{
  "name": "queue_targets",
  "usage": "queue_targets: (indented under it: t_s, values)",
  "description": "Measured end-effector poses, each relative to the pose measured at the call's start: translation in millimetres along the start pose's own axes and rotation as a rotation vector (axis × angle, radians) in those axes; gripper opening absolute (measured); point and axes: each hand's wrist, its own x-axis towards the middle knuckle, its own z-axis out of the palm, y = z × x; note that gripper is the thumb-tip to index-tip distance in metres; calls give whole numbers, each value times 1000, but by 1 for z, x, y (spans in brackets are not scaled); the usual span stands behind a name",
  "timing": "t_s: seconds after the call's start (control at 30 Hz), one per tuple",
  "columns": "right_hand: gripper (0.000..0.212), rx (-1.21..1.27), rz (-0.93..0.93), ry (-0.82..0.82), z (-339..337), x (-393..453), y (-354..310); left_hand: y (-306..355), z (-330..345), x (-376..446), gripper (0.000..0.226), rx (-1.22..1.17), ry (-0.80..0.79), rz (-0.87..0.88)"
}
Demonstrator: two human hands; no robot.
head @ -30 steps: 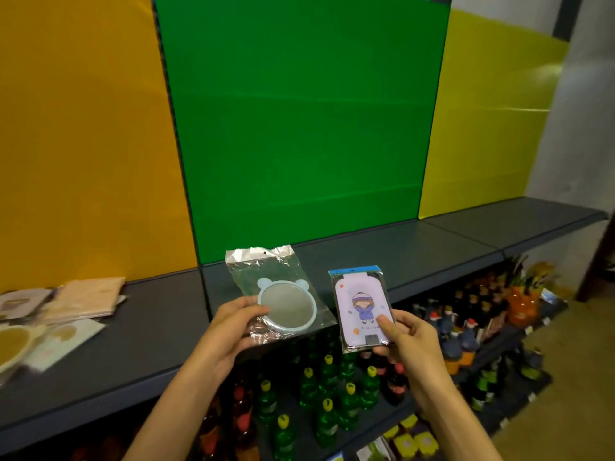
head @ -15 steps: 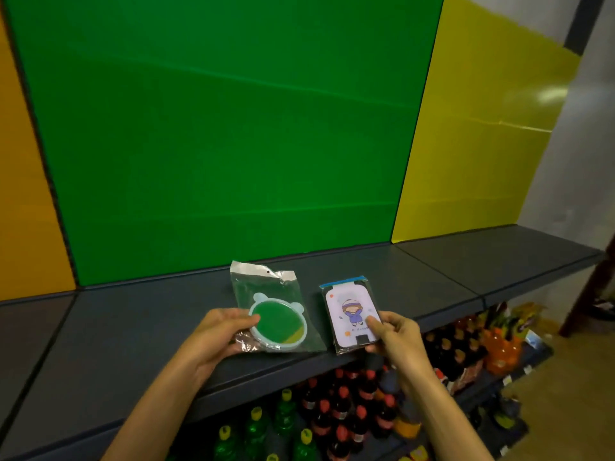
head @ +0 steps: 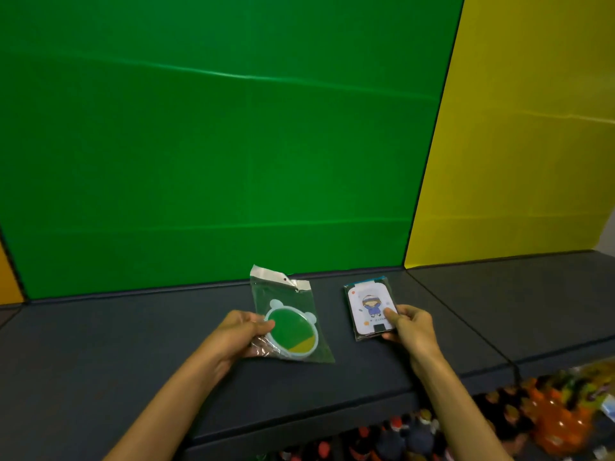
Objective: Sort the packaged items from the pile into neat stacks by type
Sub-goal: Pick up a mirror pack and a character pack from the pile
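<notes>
Both hands out over the shelf, each clamped on one packet, well apart from each other. Left hand (head: 240, 334) gripping the lower left edge of the mirror packet (head: 289, 319), thumb on top against the rim of the disc, remaining fingers curled beneath and hidden. Crinkly clear plastic bag, glossy, with a folded silvery-white flap at the top; inside, a round flat mirror in a pale blue frame with two small ears, its face reflecting green and a wedge of yellow. Packet tilted, top leaning away and leftward, lower edge close to the shelf surface; impossible to tell whether touching. Right hand (head: 410, 327) pinching the card packet (head: 370, 307) at its lower right corner, thumb pressed flat on the front, fingers tucked behind. Smaller rounded rectangle in tight clear wrap, white face with a cartoon figure in blue, dark border, blue strip at the top. Held just above the shelf, upright-ish, slightly turned. Beneath both, a dark grey shelf (head: 133, 354) with a matte, padded look and seams dividing it into sections. Behind, a smooth green panel (head: 216, 144) with faint horizontal creases, a yellow panel (head: 519, 144) to the right. Below the shelf edge, blurred bottles (head: 419, 430) with coloured caps and orange bottles (head: 562, 417) at lower right.
</notes>
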Motion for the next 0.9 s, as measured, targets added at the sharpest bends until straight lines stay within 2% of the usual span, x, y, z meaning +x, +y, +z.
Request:
queue_targets:
  t_s: [0.13,0.27,0.4,0.47,0.57,0.8,0.9]
  values:
    - [11,-108,-20,-19,-15,59,8,7,38,34,30,22,97,-1]
    - [11,-193,-31,-31,-29,100,13,15,73,59,22,66,156,-3]
    - [20,-420,-103,-3,-39,121,12,13,98,78,14,171,298,-9]
    - [20,-554,-137,-12,-43,124,8,11,106,83,9,284,395,2]
    - [23,-702,-191,-44,-45,131,8,16,117,81,14,569,527,31]
    - [32,-881,-321,-82,-48,137,8,6,125,81,31,930,624,21]
    - [45,-921,-417,-94,-48,132,3,5,123,76,44,1082,672,101]
